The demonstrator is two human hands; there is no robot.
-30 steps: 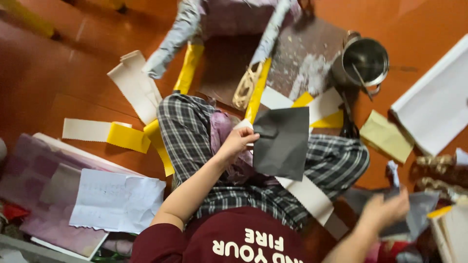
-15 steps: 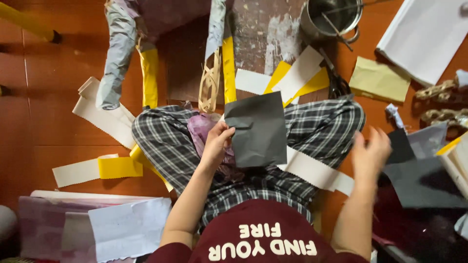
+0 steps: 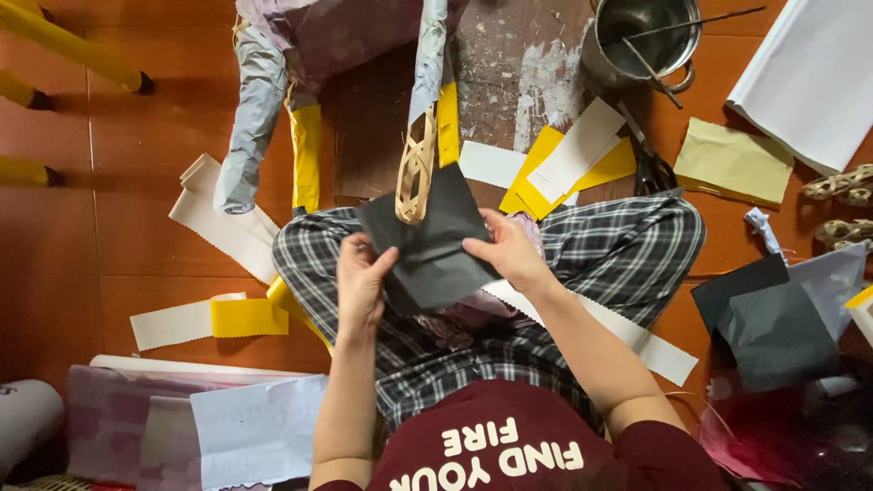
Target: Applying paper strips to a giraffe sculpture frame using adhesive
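Black paper (image 3: pixel 427 241) sits at the centre of the view, held over the lap of a person in plaid trousers (image 3: pixel 618 250) who sits on an orange-red floor (image 3: pixel 82 245). The left hand (image 3: pixel 362 284) pinches the sheet's lower left edge, its grip closed on the paper with the thumb on top. The right hand (image 3: pixel 509 253) closes its grip on the sheet's right edge, fingers curled over it. At twelve o'clock of the sheet, a woven bamboo strip (image 3: pixel 416 177) hangs down and overlaps its top edge, below a paper-wrapped frame (image 3: pixel 300 55). A metal pot (image 3: pixel 637 36) with thin sticks in it stands at one o'clock, well apart from the hands. Yellow and white paper pieces (image 3: pixel 568 164) lie just beyond the right knee, with scissors (image 3: pixel 647 164) beside them. At three o'clock, more dark sheets (image 3: pixel 773 318) rest on the floor. A white strip with a zigzag edge (image 3: pixel 223 227) lies at nine o'clock, and a yellow and white strip (image 3: pixel 209 318) lies nearer, at eight o'clock. A pale lilac stack of paper (image 3: pixel 136 418) lies at seven o'clock.
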